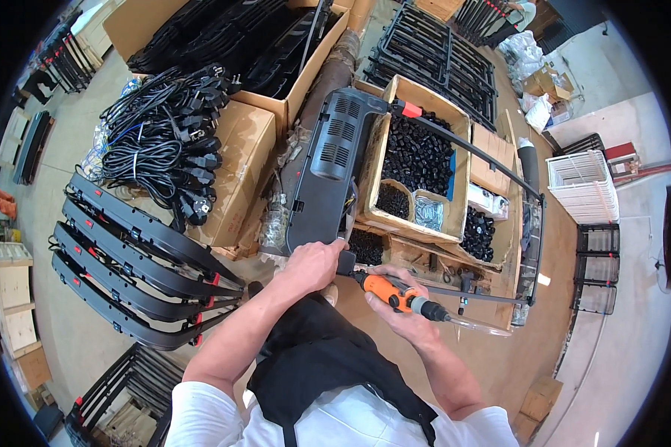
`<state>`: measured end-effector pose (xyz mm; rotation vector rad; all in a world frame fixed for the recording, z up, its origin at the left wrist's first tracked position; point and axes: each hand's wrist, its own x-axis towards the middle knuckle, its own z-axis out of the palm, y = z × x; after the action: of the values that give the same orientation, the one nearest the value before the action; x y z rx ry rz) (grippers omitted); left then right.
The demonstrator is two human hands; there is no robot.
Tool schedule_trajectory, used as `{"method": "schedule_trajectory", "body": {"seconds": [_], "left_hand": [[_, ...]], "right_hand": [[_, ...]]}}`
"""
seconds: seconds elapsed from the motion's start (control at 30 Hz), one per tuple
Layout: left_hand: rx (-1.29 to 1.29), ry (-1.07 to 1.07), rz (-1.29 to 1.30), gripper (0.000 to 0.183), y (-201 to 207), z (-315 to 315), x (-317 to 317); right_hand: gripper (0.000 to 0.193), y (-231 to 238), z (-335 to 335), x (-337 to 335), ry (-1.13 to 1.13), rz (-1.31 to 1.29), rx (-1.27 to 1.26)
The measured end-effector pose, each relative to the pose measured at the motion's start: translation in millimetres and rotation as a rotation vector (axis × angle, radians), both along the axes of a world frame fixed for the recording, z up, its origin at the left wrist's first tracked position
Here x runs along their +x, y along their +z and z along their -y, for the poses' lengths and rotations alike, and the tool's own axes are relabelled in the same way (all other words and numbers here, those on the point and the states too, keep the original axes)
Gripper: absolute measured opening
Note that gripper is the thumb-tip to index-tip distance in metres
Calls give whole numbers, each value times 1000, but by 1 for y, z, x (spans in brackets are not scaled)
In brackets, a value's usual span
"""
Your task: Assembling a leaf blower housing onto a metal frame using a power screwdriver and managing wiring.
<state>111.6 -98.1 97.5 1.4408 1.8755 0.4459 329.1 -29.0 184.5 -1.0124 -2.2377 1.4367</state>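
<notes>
A long black plastic housing (pixel 310 197) with a vented motor cover lies in front of me, joined to a black tube frame (pixel 492 160) that reaches to the right. At the housing's near end my left hand (pixel 311 267) is closed on its edge, fingertips by the inner side. My right hand (pixel 402 316) is wrapped round an orange power screwdriver (pixel 389 291) with a clear hose (pixel 473 323) at its rear. The tool lies nearly level, its nose pointing left at a small black block (pixel 346 262) beside the housing. Whether the bit touches a screw is hidden.
A carton of small black parts (pixel 419 153) and screws stands right of the housing. Bundled power cords (pixel 153 156) lie on a carton at left, above several curved black housings (pixel 119 279). A large carton of black covers (pixel 231 45) is behind. Frames are stacked (pixel 432 63) farther back.
</notes>
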Motion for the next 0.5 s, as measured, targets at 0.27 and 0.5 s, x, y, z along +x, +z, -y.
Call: {"method": "schedule_trajectory", "body": {"seconds": [0.27, 0.5], "left_hand": [[173, 534, 760, 21, -26, 21, 7], [113, 1086, 1538, 24, -5, 63, 54]], "right_hand": [[37, 3, -12, -11, 150, 61, 21], [37, 0, -18, -11, 219, -5, 77]]}}
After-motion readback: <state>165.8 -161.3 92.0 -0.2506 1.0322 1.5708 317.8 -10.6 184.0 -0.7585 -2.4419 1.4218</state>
